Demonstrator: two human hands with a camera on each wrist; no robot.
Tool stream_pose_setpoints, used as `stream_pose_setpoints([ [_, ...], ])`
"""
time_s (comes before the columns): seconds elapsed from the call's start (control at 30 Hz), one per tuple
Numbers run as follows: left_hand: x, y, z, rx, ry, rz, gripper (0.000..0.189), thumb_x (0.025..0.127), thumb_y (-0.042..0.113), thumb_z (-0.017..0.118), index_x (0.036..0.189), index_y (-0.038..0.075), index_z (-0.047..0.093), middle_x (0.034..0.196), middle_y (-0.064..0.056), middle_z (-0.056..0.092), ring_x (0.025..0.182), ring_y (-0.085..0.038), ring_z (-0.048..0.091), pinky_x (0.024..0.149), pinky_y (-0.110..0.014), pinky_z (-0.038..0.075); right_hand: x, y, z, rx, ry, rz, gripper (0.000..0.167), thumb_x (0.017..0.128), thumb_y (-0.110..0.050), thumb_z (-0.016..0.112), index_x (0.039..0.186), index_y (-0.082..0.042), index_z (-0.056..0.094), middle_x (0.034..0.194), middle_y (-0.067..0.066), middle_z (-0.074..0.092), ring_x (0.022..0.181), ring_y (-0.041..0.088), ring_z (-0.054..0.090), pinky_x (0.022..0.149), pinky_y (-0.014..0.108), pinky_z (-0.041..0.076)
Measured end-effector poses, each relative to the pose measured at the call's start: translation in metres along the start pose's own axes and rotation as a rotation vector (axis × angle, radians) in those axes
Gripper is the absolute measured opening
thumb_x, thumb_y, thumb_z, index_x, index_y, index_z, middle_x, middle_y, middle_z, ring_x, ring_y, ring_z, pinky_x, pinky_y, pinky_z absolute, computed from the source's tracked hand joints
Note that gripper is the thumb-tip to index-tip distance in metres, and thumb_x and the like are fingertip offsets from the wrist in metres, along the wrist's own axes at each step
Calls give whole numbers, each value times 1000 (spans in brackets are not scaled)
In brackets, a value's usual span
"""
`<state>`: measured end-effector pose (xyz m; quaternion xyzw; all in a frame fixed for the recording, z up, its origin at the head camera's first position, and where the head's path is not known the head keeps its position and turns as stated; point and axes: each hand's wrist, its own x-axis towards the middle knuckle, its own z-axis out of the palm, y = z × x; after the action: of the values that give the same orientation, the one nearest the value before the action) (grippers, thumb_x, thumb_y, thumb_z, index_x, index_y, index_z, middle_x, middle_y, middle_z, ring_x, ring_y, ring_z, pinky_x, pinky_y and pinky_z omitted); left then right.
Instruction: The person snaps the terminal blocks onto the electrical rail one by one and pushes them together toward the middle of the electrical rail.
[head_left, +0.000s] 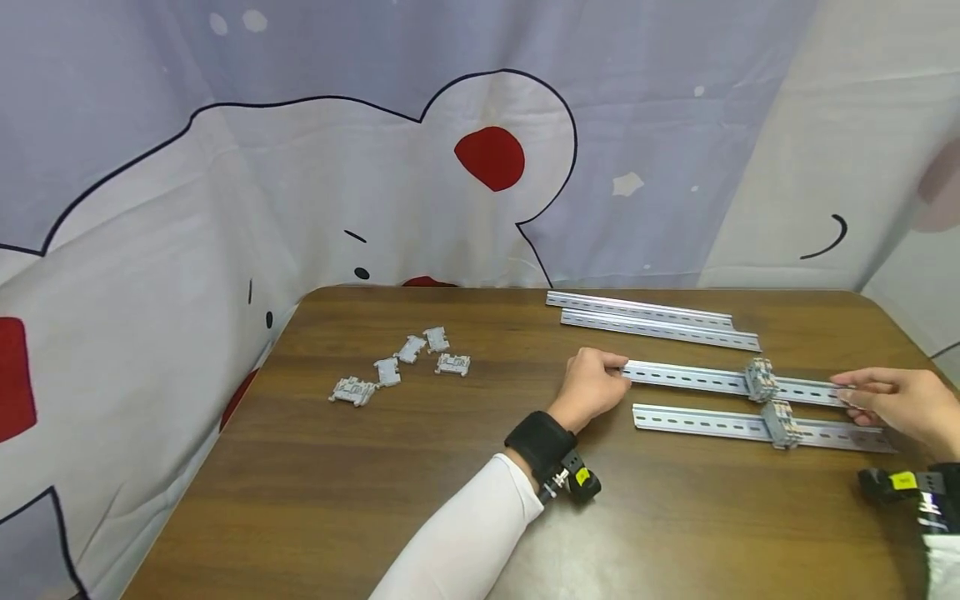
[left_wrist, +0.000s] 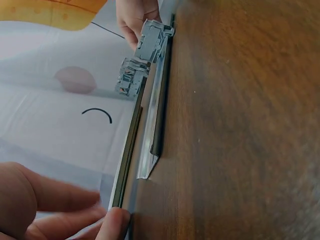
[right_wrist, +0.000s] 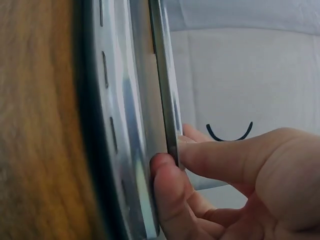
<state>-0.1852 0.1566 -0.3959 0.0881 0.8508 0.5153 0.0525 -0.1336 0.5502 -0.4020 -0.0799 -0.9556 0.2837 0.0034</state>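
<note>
A slotted metal DIN rail lies crosswise with grey terminal blocks clipped right of its middle. At its left end my left hand pinches the metal between thumb and fingers. My right hand pinches the opposite end, as the right wrist view shows with the thumb on one face. Just nearer to me, a second DIN rail carries its own terminal blocks; its right end passes beneath my right hand. The left wrist view looks along both rails, blocks at the far end.
Two bare DIN rails lie side by side near the table's back edge. Several loose terminal blocks are scattered on the left of the wooden table. A printed cloth hangs behind.
</note>
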Motion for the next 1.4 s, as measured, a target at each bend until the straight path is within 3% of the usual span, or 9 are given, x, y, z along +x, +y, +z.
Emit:
stream_pose_setpoints([
  [0.17,2,-4,-2,52,-14,31,39,76,-2,62,111,10,75,99,-2,73,86,-8,60,67,-17,43,2,3,2,34,18,21,33,98,-9,56,123,13,56,80,12,70,58,12,60,51,27,52],
  [0.3,1,-3,-3,92,-30,48,32,78,6,66,108,12,76,102,1,74,95,-11,64,72,-17,45,0,0,3,-60,66,25,32,97,-15,59,118,9,61,69,5,64,54,14,53,47,29,46],
  [0.47,-1,1,-2,115,-40,51,27,80,12,69,106,15,77,101,4,74,91,-7,64,70,-16,45,-1,-3,2,-193,134,15,29,92,-19,67,109,5,68,88,28,67,75,40,57,60,48,39],
  [0.53,0,0,-3,101,-49,49,27,81,13,70,106,15,77,99,3,74,88,-6,62,69,-17,45,0,-4,0,-212,139,8,29,90,-19,70,107,5,68,101,33,65,86,48,57,68,56,39],
  [0.6,1,-2,-5,74,-65,47,26,82,14,71,107,15,77,97,1,73,87,-5,62,70,-18,45,1,-6,-1,-216,135,7,30,89,-18,71,106,7,66,99,34,64,86,49,57,70,60,38],
  [0.83,11,-24,-27,-129,-107,4,26,86,13,71,112,11,71,102,-2,70,91,-9,62,74,-24,48,9,-24,-6,-215,106,-12,38,93,-26,65,106,9,65,106,36,62,93,54,54,77,65,34],
  [1.13,34,-46,-68,-601,-152,-148,35,94,1,61,128,-5,56,113,-16,62,107,-33,64,87,-35,55,9,-59,-17,-203,56,-52,49,97,-37,58,114,8,63,114,37,59,99,57,53,70,60,42],
  [1.27,45,-50,-78,-680,-133,-177,43,94,-1,60,135,-7,49,124,-23,58,113,-36,60,92,-37,52,10,-83,-17,-184,35,-60,56,98,-43,55,120,8,60,118,39,56,100,55,54,68,57,45],
  [1.4,53,-48,-81,-700,-120,-184,54,94,1,60,143,-7,40,137,-25,49,123,-35,55,99,-38,48,11,-104,-17,-131,-57,-79,61,99,-47,49,129,6,55,126,39,52,110,56,50,76,59,45],
])
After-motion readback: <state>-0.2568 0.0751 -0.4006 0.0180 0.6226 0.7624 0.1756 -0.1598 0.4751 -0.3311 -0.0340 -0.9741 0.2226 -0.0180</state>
